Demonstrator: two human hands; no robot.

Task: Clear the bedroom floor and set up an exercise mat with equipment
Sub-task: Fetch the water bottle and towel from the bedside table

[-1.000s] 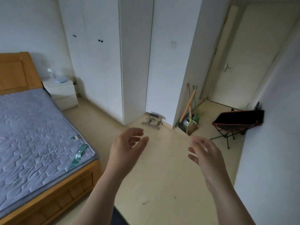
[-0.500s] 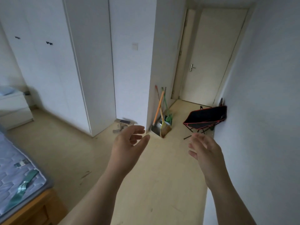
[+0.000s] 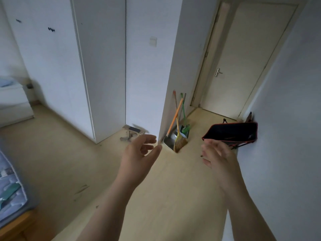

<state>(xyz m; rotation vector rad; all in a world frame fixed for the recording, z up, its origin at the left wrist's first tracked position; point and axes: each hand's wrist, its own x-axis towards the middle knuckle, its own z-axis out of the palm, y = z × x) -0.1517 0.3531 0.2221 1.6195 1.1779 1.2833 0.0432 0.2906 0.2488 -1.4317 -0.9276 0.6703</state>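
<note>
Left hand (image 3: 139, 153) and right hand (image 3: 219, 158): both released, fingers relaxed, above the floor (image 3: 52, 153). Metal dustpan (image 3: 168, 141) by the wall corner holds the broom (image 3: 180, 144) head.

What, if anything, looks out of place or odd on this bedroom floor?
Nothing looks spilled or broken. Dark scuff marks streak the floor near the bed, and a small metal item, too blurred to identify, sits alone by the wardrobe corner.
</note>
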